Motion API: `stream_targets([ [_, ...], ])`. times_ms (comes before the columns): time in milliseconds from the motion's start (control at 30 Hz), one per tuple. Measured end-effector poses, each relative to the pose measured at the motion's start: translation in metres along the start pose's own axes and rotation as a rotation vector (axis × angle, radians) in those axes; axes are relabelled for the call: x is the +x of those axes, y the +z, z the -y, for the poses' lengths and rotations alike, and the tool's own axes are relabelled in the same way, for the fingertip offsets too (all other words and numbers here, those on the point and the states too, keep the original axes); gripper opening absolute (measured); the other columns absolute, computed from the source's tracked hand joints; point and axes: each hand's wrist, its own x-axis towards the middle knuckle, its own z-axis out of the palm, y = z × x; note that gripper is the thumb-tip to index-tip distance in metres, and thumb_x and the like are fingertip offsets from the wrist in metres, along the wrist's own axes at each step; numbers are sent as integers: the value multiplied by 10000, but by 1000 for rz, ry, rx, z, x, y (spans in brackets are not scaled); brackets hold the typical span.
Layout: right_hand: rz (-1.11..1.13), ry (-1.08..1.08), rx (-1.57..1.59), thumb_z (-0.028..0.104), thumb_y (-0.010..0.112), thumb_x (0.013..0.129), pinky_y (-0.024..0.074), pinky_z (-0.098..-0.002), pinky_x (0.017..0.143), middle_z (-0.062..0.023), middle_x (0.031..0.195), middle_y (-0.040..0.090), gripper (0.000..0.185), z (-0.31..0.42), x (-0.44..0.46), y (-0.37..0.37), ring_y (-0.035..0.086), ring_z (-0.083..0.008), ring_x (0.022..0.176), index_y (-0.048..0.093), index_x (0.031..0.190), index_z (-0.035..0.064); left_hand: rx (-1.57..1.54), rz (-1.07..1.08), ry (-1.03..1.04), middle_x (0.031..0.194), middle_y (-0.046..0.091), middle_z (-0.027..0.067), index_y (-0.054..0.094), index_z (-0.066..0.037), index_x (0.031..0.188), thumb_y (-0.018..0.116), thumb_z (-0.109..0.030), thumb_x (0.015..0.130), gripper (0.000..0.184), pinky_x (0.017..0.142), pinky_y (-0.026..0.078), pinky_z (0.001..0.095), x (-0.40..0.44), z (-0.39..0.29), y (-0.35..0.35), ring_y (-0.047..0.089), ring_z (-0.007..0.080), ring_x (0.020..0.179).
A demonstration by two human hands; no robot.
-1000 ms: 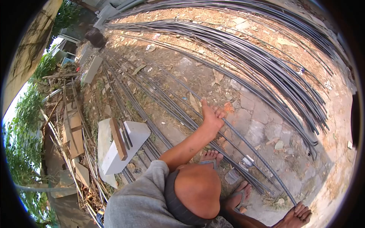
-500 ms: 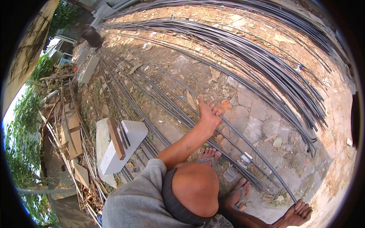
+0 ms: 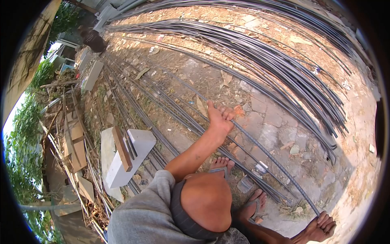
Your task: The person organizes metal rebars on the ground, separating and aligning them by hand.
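A long ribbed steel rebar (image 3: 268, 152) runs diagonally between my two hands and on toward the upper left. My left hand (image 3: 221, 116) is closed round it midway, with the thumb pointing up. At the lower right, my right hand (image 3: 321, 227) is a closed fist at the bar's near end. Beneath the held bar, several other rebars (image 3: 174, 105) lie on the ground beside my sandalled feet. My bent knee (image 3: 206, 203) is between my two arms.
A thick bundle of rebars (image 3: 260, 51) curves across the ground ahead. On the left, a white block (image 3: 140, 140) has a wooden strip (image 3: 122, 148) and dark bars leaning on it. Wooden boards (image 3: 73, 138) and branches lie farther left. A dark figure or object (image 3: 93, 40) is at the far end.
The view has shifted slightly, so the scene sits a little farther left. Both hands keep their hold on the rebar, with little other visible movement.
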Motion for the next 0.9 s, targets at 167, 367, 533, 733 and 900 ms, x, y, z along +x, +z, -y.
stream_targets([
  [167,39,-17,-22,309,420,881,294,-362,636,33,590,232,316,2,2,3,274,-138,568,349,602,178,-51,27,-21,518,190,-54,256,-169,614,330,-639,979,599,387,136,263,-2,-2,2,156,102,416],
  [367,-56,12,-16,316,404,899,303,-359,595,27,579,230,350,-3,1,6,279,-142,553,329,583,184,148,1,-13,591,335,-8,399,-131,732,384,-619,977,547,492,344,295,2,-7,-8,343,144,521],
  [533,-93,3,-128,219,434,990,314,-302,508,30,501,189,458,-2,15,23,194,-112,451,266,567,166,1419,47,451,1353,419,223,342,-3,1417,476,-470,988,648,1067,321,486,-34,-38,-51,404,358,1283],
  [733,-343,-134,-177,329,437,953,283,-317,461,54,489,170,479,-9,11,17,164,-105,420,239,546,170,2306,1440,1234,1274,530,218,445,-5,1376,505,-293,977,496,1112,264,460,-90,23,-11,444,390,1258],
  [900,-327,-95,-32,375,407,953,295,-310,459,46,483,203,446,-11,11,13,192,-108,413,306,579,155,2379,1561,740,892,644,198,636,11,1009,605,-116,870,191,788,480,459,-72,28,15,629,400,863],
])
